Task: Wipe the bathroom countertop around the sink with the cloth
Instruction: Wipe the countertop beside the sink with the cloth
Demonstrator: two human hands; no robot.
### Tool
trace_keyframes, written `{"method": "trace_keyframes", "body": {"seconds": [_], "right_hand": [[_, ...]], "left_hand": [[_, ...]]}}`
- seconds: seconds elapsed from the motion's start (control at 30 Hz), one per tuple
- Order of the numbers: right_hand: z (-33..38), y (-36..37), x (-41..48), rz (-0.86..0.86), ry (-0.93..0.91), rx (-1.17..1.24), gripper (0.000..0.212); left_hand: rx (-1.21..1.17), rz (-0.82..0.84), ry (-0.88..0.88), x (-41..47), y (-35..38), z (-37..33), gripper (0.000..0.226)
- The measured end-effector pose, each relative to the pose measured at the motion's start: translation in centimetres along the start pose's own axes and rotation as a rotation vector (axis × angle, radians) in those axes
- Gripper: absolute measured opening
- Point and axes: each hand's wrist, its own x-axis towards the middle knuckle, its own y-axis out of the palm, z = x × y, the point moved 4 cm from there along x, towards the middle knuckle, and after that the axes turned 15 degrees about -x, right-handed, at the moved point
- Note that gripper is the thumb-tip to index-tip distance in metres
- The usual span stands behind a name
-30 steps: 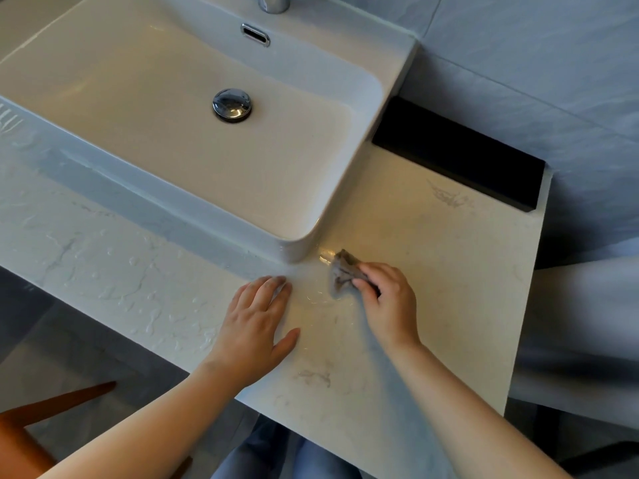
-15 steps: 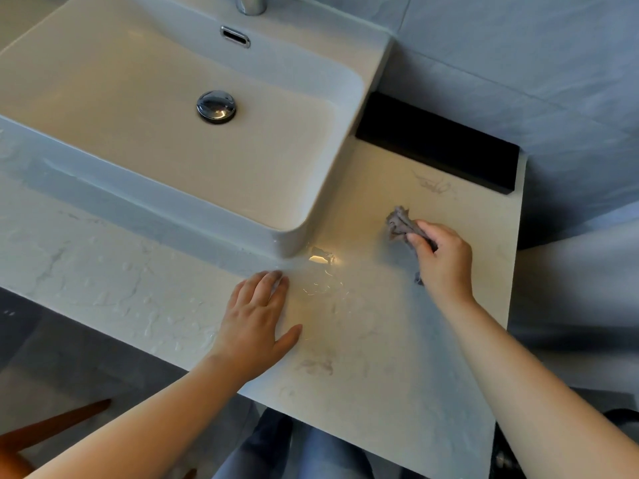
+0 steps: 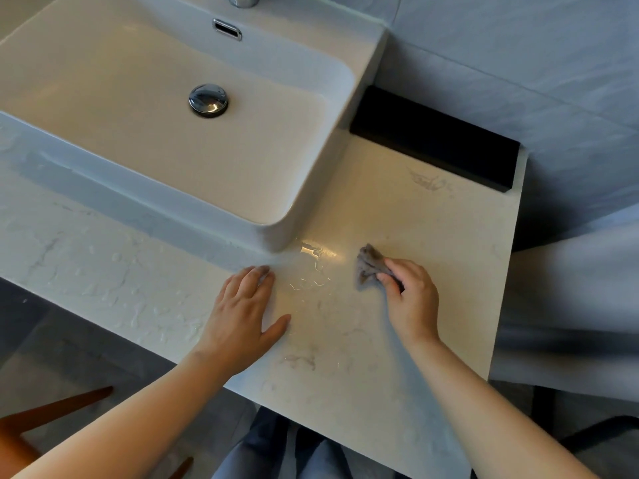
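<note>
A white marble countertop (image 3: 432, 236) carries a white rectangular sink (image 3: 304, 233) at the upper left. My right hand (image 3: 411, 299) grips a small crumpled grey cloth (image 3: 369, 266) and presses it on the counter, just right of the sink's front corner. My left hand (image 3: 242, 316) lies flat on the counter with fingers straight, below that corner. Between the two hands the surface shines with streaks of water (image 3: 311, 271). Water drops also cover the counter to the left of my left hand.
A black block (image 3: 432, 140) lies at the back of the counter against the grey tiled wall (image 3: 518, 63). The chrome drain plug (image 3: 208, 99) sits in the basin. The counter's right edge (image 3: 506, 271) drops off. A brown wooden piece (image 3: 52, 413) shows at lower left.
My right hand swept the cloth away to the right and back, and has now pulled it toward the sink corner again. My left hand stayed flat in place.
</note>
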Motion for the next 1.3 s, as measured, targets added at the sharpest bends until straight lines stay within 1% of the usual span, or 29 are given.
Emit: {"method": "trace_keyframes", "body": {"seconds": [0.17, 0.27, 0.33, 0.4, 0.53, 0.63, 0.73, 0.87, 1.13, 1.2, 1.3], "right_hand": [[0.8, -0.6, -3.9, 0.107, -0.018, 0.082, 0.022], [0.6, -1.4, -4.5, 0.208, 0.036, 0.169, 0.022], [-0.1, -2.8, -3.7, 0.176, 0.087, 0.223, 0.024], [-1.1, -4.3, -2.0, 0.102, 0.111, 0.236, 0.026], [-3.7, -6.1, 2.9, -0.001, 0.071, 0.114, 0.027], [-5.8, -6.2, 5.5, -0.018, 0.039, 0.027, 0.024], [-7.1, -4.9, 6.0, 0.024, 0.043, 0.002, 0.024], [-7.1, -3.5, 4.4, -0.007, 0.075, -0.003, 0.027], [-4.7, -2.8, -3.7, 0.015, -0.007, 0.019, 0.024], [-4.3, -2.8, -5.5, 0.046, -0.016, 0.044, 0.025], [-3.8, -3.1, -6.5, 0.164, -0.013, 0.107, 0.022]], "left_hand": [[-0.079, 0.037, 0.097, -1.3, 0.8, -2.3, 0.071], [-0.084, 0.066, 0.131, -1.9, 1.7, -4.2, 0.069], [-0.066, 0.080, 0.133, -2.1, 2.4, -5.0, 0.070], [-0.037, 0.094, 0.118, -2.1, 2.9, -5.4, 0.072], [0.020, 0.113, 0.083, -2.1, 3.8, -5.5, 0.076], [0.020, 0.106, 0.063, -2.0, 3.9, -5.7, 0.078], [0.020, 0.108, 0.062, -2.0, 4.0, -5.6, 0.078], [0.039, 0.108, 0.066, -2.0, 4.1, -5.6, 0.076], [0.033, 0.110, 0.058, -2.1, 4.2, -5.7, 0.076], [0.037, 0.110, 0.062, -2.1, 4.2, -5.8, 0.076], [0.054, 0.107, 0.067, -2.0, 4.2, -5.7, 0.075]]}}
